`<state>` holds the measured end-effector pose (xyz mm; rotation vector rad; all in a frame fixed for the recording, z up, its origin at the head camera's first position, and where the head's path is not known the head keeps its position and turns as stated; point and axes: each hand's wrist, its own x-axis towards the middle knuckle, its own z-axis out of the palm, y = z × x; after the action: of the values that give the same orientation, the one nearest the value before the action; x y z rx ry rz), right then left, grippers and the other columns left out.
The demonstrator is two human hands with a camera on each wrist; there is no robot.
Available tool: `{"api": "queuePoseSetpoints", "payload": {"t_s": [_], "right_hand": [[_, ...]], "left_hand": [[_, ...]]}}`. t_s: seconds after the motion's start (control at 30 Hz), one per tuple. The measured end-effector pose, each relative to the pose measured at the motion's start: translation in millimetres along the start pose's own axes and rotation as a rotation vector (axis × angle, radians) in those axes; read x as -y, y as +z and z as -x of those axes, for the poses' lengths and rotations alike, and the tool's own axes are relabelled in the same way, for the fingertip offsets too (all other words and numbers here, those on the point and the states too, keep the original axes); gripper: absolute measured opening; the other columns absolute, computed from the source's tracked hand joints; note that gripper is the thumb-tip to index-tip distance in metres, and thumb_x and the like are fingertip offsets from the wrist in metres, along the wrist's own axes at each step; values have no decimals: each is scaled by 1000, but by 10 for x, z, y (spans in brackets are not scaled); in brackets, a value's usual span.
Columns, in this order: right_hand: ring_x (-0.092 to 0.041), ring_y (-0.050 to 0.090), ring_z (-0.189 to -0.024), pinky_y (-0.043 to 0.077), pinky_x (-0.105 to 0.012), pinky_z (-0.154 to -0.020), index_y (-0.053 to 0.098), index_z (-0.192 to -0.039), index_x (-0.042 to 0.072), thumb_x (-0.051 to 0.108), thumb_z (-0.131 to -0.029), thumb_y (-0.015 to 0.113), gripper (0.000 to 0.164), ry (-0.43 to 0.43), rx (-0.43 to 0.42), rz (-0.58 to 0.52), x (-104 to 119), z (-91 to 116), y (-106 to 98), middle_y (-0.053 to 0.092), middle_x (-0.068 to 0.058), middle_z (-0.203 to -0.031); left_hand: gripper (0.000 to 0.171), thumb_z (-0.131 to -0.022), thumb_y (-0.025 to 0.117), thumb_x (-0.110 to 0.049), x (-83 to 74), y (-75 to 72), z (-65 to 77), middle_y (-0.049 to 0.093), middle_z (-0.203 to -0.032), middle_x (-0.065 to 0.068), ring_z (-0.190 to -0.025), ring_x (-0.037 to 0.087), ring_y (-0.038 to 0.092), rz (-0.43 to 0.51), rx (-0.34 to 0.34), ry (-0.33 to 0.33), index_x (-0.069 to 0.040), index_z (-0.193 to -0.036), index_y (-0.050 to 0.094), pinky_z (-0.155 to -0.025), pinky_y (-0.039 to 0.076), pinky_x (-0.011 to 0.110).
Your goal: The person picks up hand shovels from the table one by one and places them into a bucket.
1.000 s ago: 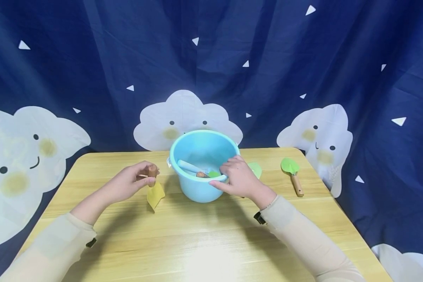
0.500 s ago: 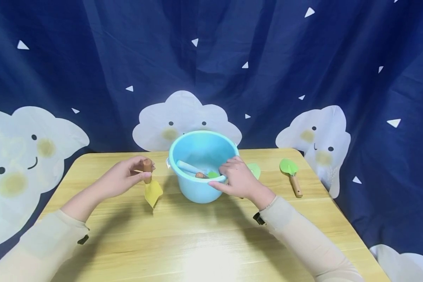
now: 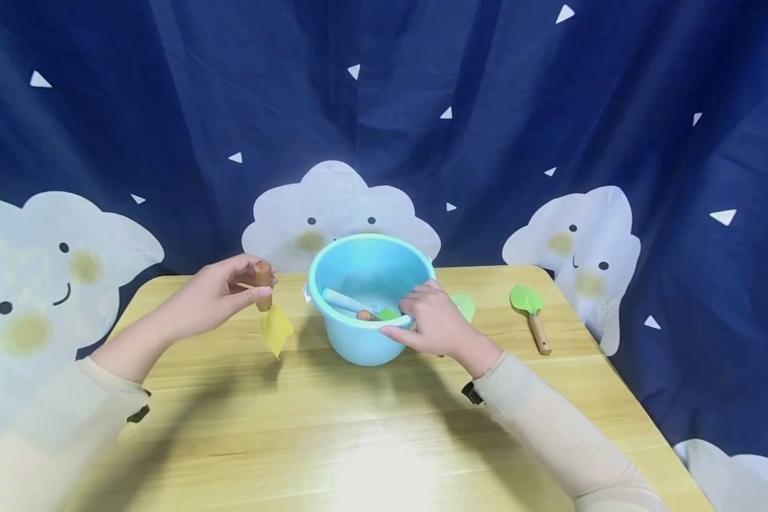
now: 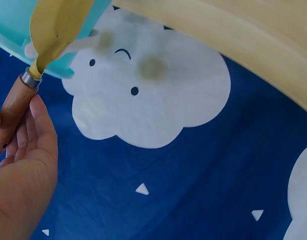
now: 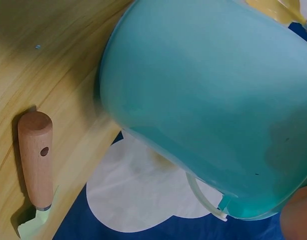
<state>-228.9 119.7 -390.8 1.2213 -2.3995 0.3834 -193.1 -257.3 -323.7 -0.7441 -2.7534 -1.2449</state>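
My left hand [image 3: 220,295] holds a small toy trowel [image 4: 56,32] by its wooden handle, up over the table left of the bucket. Its yellow blade [image 3: 275,331] points down in the head view. A light blue bucket [image 3: 358,341] stands mid-table, and my right hand [image 3: 432,320] grips its near right rim, fingers curled inside. Within the bucket lie a pale blue rod-like piece [image 3: 339,299], a wooden handle end [image 3: 365,314] and a green piece [image 3: 388,313]. The right wrist view shows the bucket's side, with only a bit of that hand at the lower right.
A green toy shovel [image 3: 531,316] with a wooden handle lies at the table's right. Behind my right hand is a pale green tool [image 3: 464,306], its wooden handle [image 5: 36,160] nearer in the right wrist view. A dark blue curtain [image 3: 384,107] hangs behind the table [image 3: 333,441].
My left hand has risen and drawn leftward, away from the bucket, with the yellow trowel in it. The right hand stays on the bucket's rim.
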Motion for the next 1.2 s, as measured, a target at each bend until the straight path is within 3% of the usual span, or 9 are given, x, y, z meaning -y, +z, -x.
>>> {"api": "queuePoseSetpoints", "payload": {"t_s": [0.33, 0.6, 0.9, 1.2], "right_hand": [[-13, 30, -58, 35, -37, -74, 37, -61, 18, 75, -95, 32, 67, -12, -14, -4, -12, 0, 6, 30, 8, -58], [-13, 30, -58, 35, -37, -74, 37, -61, 18, 75, -95, 31, 67, -7, -13, -6, -9, -6, -2, 30, 8, -58], [-14, 31, -58, 35, -38, -74, 37, -61, 18, 76, -94, 31, 67, -10, -8, -1, -18, -11, 20, 30, 9, -58], [-14, 30, -58, 35, -38, -74, 36, -61, 18, 76, -94, 29, 68, -1, -5, -1, -10, -11, 0, 30, 9, -57]], "left_hand": [[15, -96, 68, -12, -254, -215, -85, 69, -112, 7, -99, 6, 66, -47, -56, 30, -9, -109, 62, -83, 50, 16], [18, -95, 71, -18, -413, -301, -186, 69, -112, 4, -95, 9, 68, -92, -94, -33, -12, -109, 62, -78, 50, 18], [17, -95, 70, -18, -607, -406, -238, 70, -113, 5, -92, 2, 65, -143, -170, -13, -11, -108, 64, -80, 45, 13], [29, -94, 72, -22, -807, -556, -334, 69, -111, 12, -85, -8, 59, -192, -255, 10, -7, -118, 62, -79, 41, 13]]}}
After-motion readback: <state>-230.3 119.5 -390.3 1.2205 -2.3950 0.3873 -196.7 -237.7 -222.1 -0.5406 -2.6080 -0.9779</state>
